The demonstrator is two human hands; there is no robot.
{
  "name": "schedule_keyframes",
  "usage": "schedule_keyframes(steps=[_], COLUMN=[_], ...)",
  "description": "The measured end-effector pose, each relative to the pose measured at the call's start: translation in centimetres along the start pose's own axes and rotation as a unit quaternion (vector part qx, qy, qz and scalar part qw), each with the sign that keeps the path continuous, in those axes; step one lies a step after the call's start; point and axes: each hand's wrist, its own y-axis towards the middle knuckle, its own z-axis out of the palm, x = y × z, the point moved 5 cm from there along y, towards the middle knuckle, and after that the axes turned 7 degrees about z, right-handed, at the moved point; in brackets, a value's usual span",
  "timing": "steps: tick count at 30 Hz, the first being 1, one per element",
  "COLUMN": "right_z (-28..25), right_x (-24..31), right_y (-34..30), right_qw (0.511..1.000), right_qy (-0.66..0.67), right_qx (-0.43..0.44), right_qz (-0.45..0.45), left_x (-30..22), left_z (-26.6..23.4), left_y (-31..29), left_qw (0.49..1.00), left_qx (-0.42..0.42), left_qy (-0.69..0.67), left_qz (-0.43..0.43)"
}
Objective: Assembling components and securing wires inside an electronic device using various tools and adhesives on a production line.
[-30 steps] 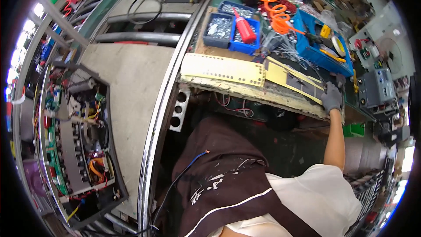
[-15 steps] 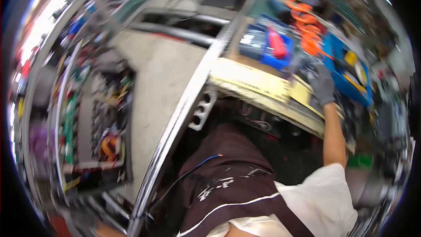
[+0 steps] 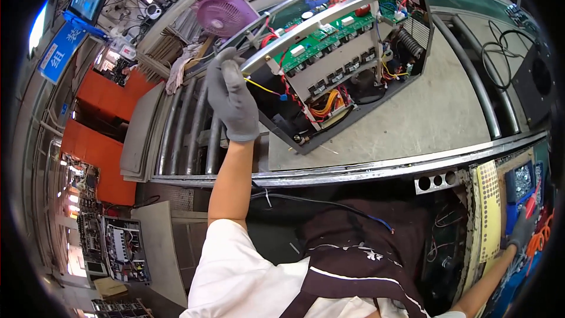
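My left hand point(image 3: 232, 97), in a grey glove, is raised at the near-left corner of an opened electrical unit. Its fingers curl at the end of the silver metal frame point(image 3: 335, 20). Inside the unit are a green circuit board point(image 3: 332, 38), black components and bundled wires; a yellow wire hangs beside the hand. My right hand point(image 3: 521, 229), also gloved, reaches to the far right edge, close to a red-handled object point(image 3: 532, 205) and a blue bin point(image 3: 513, 212). Its fingers are small and partly hidden there, so their grip is unclear.
The unit rests on a grey board point(image 3: 382, 135) over a roller conveyor point(image 3: 200, 123) with a metal front rail point(image 3: 353, 171). An orange coiled hose point(image 3: 537, 241) lies beside my right hand. A purple fan point(image 3: 220, 15) stands behind; orange panels point(image 3: 97, 135) are at left.
The view has swung left, bringing the unit to the centre and the bins to the right edge. My left hand has come up from the lower-left rollers to the unit's frame.
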Motion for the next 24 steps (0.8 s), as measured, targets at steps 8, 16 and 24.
schedule_keyframes(steps=[8,16,24], right_z=[-3.0,-1.4,-3.1], right_x=[0.7,20.4,31.1], right_y=[-4.8,-14.9,-21.9], right_qw=[0.889,0.507,0.454], right_qy=[0.442,0.775,0.733], right_qx=[-0.118,0.376,0.507], right_qz=[0.03,0.034,0.02], left_x=[0.7,1.6,1.6], left_z=[0.8,0.6,-0.1], left_y=[0.7,0.1,0.2], left_qw=[0.99,0.997,0.996], left_qx=[0.056,0.003,0.0], left_qy=[0.116,0.047,-0.006], left_qz=[0.063,0.057,0.085])
